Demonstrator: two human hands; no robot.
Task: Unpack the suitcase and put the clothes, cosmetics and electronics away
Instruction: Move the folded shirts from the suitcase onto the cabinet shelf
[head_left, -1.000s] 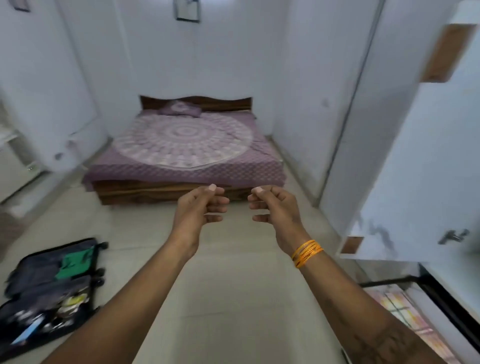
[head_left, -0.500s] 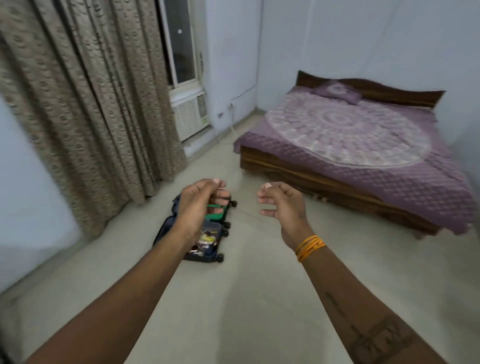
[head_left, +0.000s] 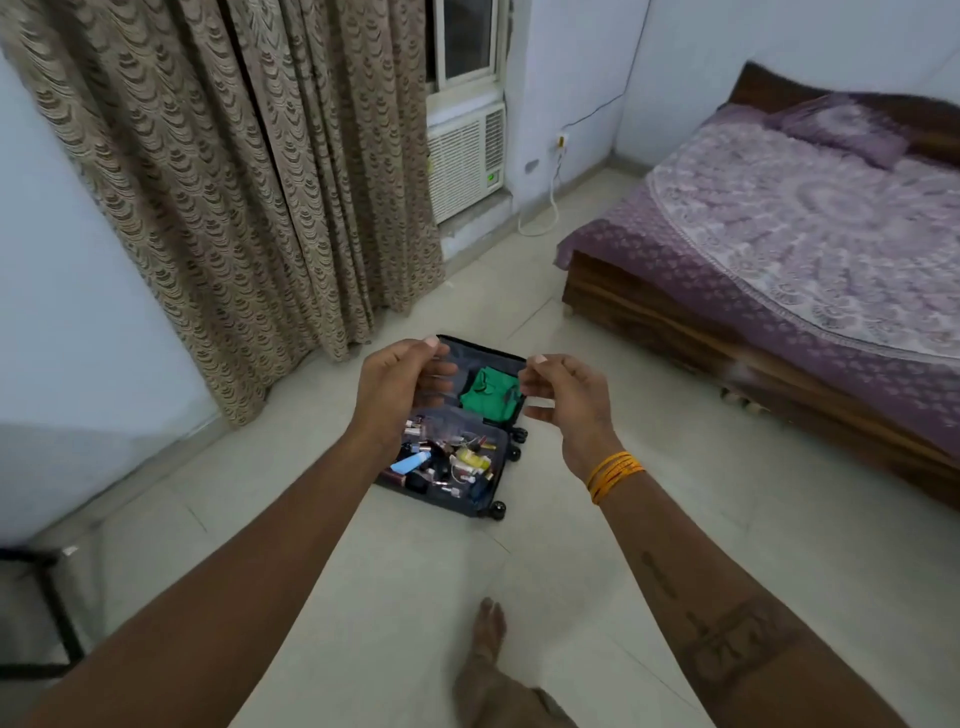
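Nearest us, our left hand (head_left: 397, 389) and right hand (head_left: 566, 397) hang out in front, fingers loosely curled and holding nothing. Below and beyond them the open dark hard-shell wheeled suitcase (head_left: 485, 499) lies flat on the pale tiled floor (head_left: 597, 571). Under our left hand its near half holds a jumble of small cosmetic bottles and tubes (head_left: 449, 462); we judge these light, hard and slippery, best pinched singly round the body. Between our hands, farther off, sits the folded green cloth garment (head_left: 488, 392), likely soft and limp, best scooped from beneath.
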